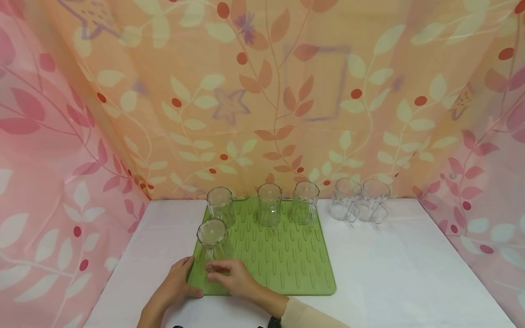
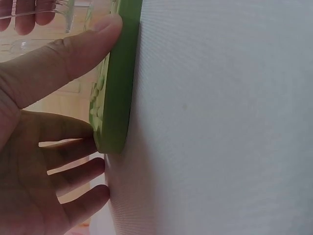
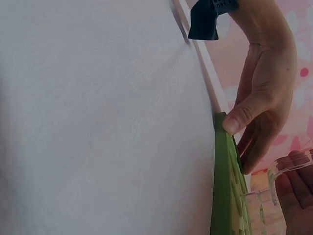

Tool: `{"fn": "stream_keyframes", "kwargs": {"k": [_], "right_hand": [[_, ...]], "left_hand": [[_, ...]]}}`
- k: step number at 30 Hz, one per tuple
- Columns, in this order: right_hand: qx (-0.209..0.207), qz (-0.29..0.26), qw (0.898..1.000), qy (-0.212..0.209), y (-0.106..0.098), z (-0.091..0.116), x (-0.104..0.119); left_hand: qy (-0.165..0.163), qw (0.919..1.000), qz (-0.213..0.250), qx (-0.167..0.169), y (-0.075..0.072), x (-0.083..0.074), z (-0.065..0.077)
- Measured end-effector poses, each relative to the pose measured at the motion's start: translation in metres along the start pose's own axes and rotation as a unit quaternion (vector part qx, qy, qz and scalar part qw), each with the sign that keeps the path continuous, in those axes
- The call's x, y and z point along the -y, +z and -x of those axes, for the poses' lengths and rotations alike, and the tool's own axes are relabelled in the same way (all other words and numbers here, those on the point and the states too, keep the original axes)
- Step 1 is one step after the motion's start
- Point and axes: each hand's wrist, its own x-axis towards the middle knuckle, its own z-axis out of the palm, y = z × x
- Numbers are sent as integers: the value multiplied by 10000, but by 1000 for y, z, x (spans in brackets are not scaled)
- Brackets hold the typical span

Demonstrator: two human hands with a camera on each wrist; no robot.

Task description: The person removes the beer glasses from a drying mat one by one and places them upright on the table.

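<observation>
A clear glass mug [image 1: 212, 233] stands at the front left of a green ribbed mat [image 1: 287, 255], its handle facing me. At that handle is my right hand [image 1: 235, 275], thumb and fingers closed about it; in the right wrist view the handle [image 3: 274, 183] crosses in front of the fingers. My left hand [image 1: 176, 280] lies at the mat's front left corner. Its thumb [image 2: 80, 51] rests along the front edge, while the other fingers extend fairly straight by the left edge. Just behind the front mug is another glass mug [image 1: 219, 202].
Two more glass mugs stand along the back of the mat, one near the middle [image 1: 269, 207] and one to the right [image 1: 306, 205]. On the white table [image 1: 393, 273], right of the mat, is a close pair of mugs [image 1: 344, 200]. Patterned cloth [image 1: 262, 91] hangs behind and at both sides.
</observation>
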Motion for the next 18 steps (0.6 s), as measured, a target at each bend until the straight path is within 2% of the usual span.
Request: {"fn": "stream_keyframes", "kwargs": {"k": [7,13,18], "right_hand": [[-252,-423,9987,91,0,-3,-3],[-205,-437,9988,-31,-13,1,-2],[-336,-401,9986,-2,-24,6,-4]], "left_hand": [[63,10000,22,2,0,0,-1],[120,9999,0,-33,0,0,0],[192,9998,-25,-100,0,1,2]]}}
